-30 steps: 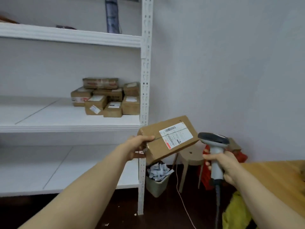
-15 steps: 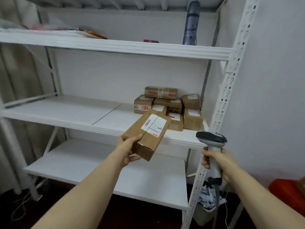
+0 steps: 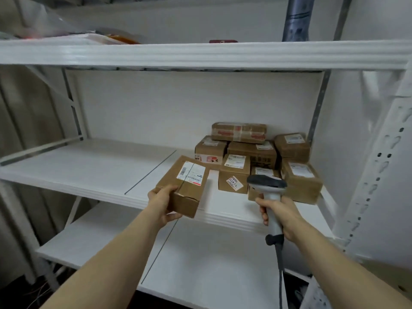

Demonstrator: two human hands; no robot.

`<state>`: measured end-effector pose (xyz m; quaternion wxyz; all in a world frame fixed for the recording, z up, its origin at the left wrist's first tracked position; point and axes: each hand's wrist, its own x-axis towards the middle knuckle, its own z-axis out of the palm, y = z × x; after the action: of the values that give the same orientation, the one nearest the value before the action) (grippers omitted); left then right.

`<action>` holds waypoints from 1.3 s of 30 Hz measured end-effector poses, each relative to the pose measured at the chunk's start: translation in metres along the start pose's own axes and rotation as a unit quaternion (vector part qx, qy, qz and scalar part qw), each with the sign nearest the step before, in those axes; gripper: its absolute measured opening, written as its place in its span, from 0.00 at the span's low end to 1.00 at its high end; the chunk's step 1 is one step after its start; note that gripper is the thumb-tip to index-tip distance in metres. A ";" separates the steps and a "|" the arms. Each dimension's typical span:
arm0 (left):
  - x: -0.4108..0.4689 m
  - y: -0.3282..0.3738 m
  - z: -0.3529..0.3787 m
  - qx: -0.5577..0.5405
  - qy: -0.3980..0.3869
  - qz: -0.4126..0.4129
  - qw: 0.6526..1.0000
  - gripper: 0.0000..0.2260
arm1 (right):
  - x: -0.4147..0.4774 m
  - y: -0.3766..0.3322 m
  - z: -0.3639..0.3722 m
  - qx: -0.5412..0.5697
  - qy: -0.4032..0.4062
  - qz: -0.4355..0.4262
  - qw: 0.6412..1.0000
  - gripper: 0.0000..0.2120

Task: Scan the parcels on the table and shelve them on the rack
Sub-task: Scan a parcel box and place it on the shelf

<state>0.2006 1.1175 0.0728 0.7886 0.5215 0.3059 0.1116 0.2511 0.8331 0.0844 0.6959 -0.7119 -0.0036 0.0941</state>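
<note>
Head view: the left hand [image 3: 163, 202] grips the parcel [image 3: 186, 185] by its near end, over the middle shelf [image 3: 89, 175] edge. The right hand [image 3: 278, 211] holds the scanner [image 3: 268, 192]. Set carelessly, the parcel could tip off or bump the stacked parcels [image 3: 256, 159].

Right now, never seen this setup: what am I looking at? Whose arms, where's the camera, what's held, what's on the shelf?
No machine here: these are a person's two bare arms, seen from a wide-angle camera worn on the head, looking forward and down. The left hand grips a brown cardboard parcel, white label on top, at the front edge of the rack's middle shelf; whether it touches the shelf I cannot tell. The right hand holds a grey corded barcode scanner by its handle. At that shelf's right end sits a cluster of labelled brown parcels, some stacked.
</note>
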 end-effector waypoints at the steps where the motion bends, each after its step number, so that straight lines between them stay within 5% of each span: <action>1: 0.012 0.001 0.003 -0.001 0.001 -0.005 1.000 0.24 | 0.012 0.000 0.004 0.000 0.000 0.004 1.000 0.02; 12: 0.103 0.003 0.034 0.035 -0.052 -0.065 0.996 0.25 | 0.082 0.011 0.044 0.005 0.016 0.044 0.999 0.03; 15: 0.123 0.004 0.042 0.189 -0.044 -0.021 0.981 0.26 | 0.091 0.007 0.051 0.002 0.027 0.045 0.999 0.02; 17: 0.131 0.007 0.045 0.382 -0.007 0.023 0.924 0.31 | 0.097 0.005 0.055 0.005 0.038 0.047 0.998 0.02; 21: 0.142 0.014 0.048 0.397 -0.097 0.052 0.911 0.51 | 0.106 0.005 0.063 0.006 0.053 0.055 0.997 0.02; 31: 0.164 0.015 0.061 0.441 -0.163 0.113 0.875 0.39 | 0.111 0.013 0.073 0.017 0.089 0.058 0.994 0.02; 35: 0.148 0.012 0.064 0.536 -0.060 0.265 0.799 0.39 | 0.099 0.020 0.068 0.013 0.121 0.066 0.990 0.04; 39: 0.122 0.007 0.078 0.509 -0.117 0.475 0.708 0.30 | 0.075 0.024 0.056 -0.001 0.154 0.071 0.986 0.04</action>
<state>0.3441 1.1216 0.0555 0.2756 0.9293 -0.0664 0.2369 0.3143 0.8978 0.0504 0.6792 -0.7169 0.1541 0.0326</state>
